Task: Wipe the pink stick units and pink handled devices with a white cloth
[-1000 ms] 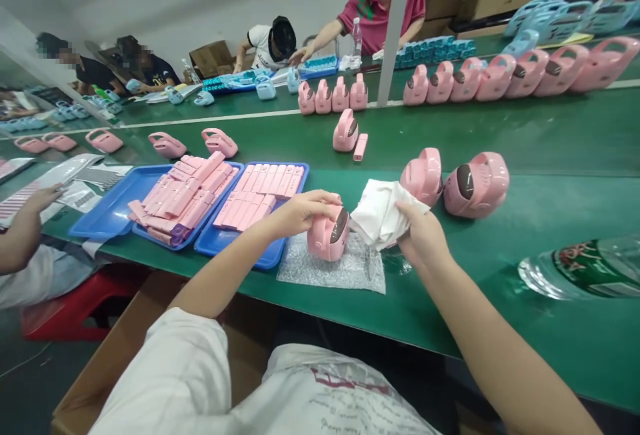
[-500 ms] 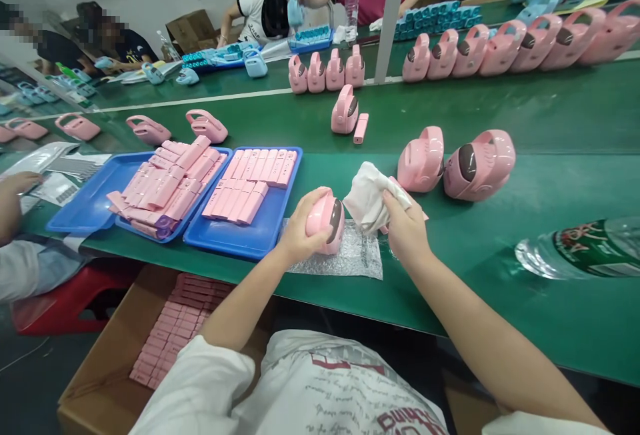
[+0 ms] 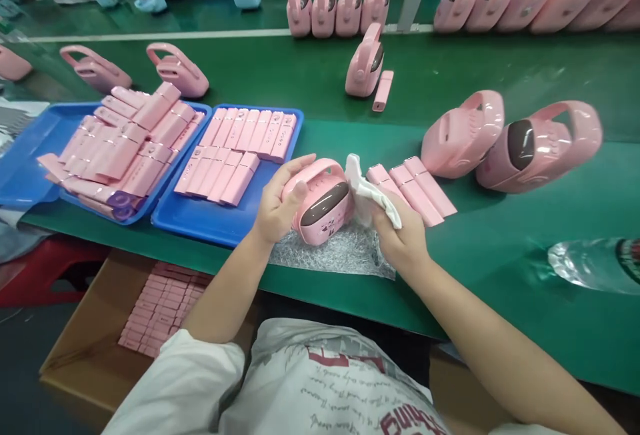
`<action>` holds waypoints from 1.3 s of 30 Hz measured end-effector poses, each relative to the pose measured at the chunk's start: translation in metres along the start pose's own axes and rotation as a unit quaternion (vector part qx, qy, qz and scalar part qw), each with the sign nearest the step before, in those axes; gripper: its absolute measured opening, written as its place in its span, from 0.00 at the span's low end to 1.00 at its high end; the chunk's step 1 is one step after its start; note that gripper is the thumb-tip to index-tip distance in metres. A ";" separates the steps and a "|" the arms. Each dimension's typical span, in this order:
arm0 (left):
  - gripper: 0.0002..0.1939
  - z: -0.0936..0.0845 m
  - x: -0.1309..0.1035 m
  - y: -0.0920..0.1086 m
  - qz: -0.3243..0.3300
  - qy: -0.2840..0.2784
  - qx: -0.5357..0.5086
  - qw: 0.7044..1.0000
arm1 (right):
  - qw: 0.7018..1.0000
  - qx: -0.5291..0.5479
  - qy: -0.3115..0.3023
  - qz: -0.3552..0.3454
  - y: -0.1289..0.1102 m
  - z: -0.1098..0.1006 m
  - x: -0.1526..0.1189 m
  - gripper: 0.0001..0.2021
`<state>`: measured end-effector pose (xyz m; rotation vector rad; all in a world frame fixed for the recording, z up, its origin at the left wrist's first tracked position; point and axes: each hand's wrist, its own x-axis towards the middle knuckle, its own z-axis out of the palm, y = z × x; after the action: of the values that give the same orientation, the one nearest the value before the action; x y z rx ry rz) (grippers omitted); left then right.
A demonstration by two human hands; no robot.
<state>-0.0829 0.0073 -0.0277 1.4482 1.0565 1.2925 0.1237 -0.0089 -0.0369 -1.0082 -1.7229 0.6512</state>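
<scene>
My left hand (image 3: 281,201) is closed around a pink handled device (image 3: 325,211) with a dark oval window, tilted so its printed face shows. My right hand (image 3: 403,231) grips a crumpled white cloth (image 3: 367,188), whose edge is at the device's right side. Beneath both hands lies a sheet of bubble wrap (image 3: 325,256) on the green table. Several pink stick-shaped pieces (image 3: 417,191) rest just beyond my right hand.
On the left, a blue tray (image 3: 200,221) holds rows of pink sticks, beside a heaped tray (image 3: 145,218). Two pink devices (image 3: 463,135) stand at right, near a plastic bottle (image 3: 585,265). More devices (image 3: 350,11) line the back. A carton (image 3: 75,348) of sticks is below the table.
The device has turned, bringing its window and printed face toward me. My right hand has brought the cloth against or close to its side. The view has tilted down and closer.
</scene>
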 end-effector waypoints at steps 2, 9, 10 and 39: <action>0.26 0.004 0.000 0.001 0.004 0.015 -0.045 0.999 | 0.997 -0.025 -0.032 -0.065 0.001 0.008 -0.001 0.18; 0.32 0.016 -0.003 0.007 -0.015 0.037 -0.166 0.985 | 0.949 -0.087 -0.144 -0.265 -0.002 0.031 -0.010 0.29; 0.32 0.016 -0.003 0.007 -0.012 0.028 -0.180 0.983 | 0.950 -0.085 -0.147 -0.263 -0.001 0.030 -0.009 0.29; 0.16 0.007 0.008 0.010 -0.141 0.164 -0.181 0.959 | 0.987 0.129 -0.061 0.075 0.019 0.025 -0.001 0.21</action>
<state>-0.0746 0.0119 -0.0169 0.7945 1.1211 1.4521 0.1070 0.0007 -0.0617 -0.9355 -1.6268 1.0243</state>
